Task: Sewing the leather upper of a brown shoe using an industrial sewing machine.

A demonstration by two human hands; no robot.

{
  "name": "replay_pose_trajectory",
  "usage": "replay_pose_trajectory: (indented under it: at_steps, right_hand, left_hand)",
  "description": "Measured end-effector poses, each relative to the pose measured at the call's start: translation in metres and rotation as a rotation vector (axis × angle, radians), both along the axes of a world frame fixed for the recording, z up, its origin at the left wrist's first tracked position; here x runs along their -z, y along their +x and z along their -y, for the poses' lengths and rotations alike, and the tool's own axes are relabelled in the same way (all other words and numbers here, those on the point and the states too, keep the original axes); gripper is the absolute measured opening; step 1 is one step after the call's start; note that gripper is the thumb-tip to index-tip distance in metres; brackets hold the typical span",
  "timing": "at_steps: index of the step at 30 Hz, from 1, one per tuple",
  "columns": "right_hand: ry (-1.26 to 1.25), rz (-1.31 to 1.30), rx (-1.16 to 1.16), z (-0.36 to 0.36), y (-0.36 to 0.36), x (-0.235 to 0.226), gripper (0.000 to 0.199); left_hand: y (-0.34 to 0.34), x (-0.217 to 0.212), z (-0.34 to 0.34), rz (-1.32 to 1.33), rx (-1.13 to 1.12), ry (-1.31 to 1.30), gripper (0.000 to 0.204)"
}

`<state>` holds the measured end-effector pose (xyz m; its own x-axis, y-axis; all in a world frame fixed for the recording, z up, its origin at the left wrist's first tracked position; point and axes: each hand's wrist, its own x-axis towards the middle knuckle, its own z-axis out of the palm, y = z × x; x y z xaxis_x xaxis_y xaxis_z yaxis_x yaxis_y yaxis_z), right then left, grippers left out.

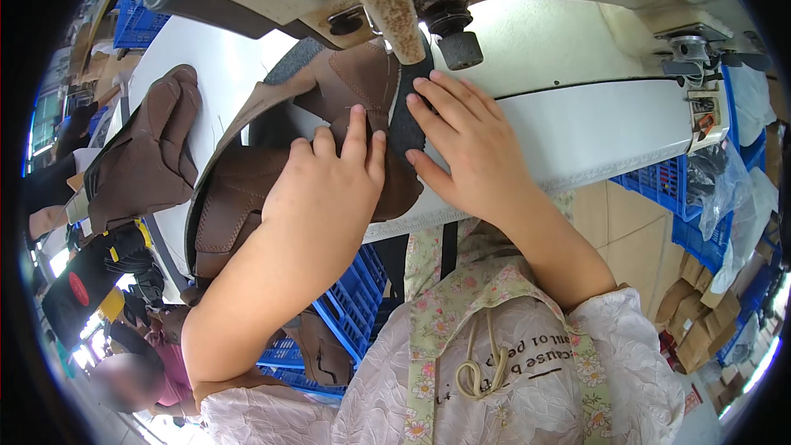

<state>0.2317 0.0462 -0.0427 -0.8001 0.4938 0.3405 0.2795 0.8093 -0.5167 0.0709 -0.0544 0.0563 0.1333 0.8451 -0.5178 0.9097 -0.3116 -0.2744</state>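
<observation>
A brown leather shoe upper (227, 210) with a dark grey felt-like lining lies curved on the white bed of a sewing machine (387, 0). Its stitched end is under the machine's head, beside the needle area, which the head partly hides. My left hand (334, 161) lies flat on the leather, fingers stretched toward the stitched panel. On the right edge of the piece, my right hand (470, 136) rests with its fingertips on the dark lining, fingers apart. Neither hand is closed round anything.
More brown shoe uppers (144, 152) lie stacked on the table's left. Blue crates (350, 301) stand below the table, one holding brown pieces. Further blue crates (659, 185) with plastic bags and cardboard boxes (700, 313) are at the right. Another person (156, 371) is at lower left.
</observation>
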Motion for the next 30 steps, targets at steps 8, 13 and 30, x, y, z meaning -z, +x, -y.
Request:
replay_pose_trajectory:
  at_steps: [8,13,30]
  right_hand:
    - [-0.029,0.004,0.004,-0.001,-0.002,-0.001,0.05]
    - [-0.026,-0.004,0.01,-0.001,-0.004,0.001,0.05]
    - [-0.009,-0.017,0.105,0.012,-0.014,-0.011,0.04]
  left_hand:
    - [-0.001,-0.002,-0.003,0.0,-0.01,0.004,0.09]
    - [-0.001,-0.005,-0.007,0.022,0.003,0.009,0.064]
    - [0.001,-0.001,-0.007,0.149,-0.192,-0.021,0.092]
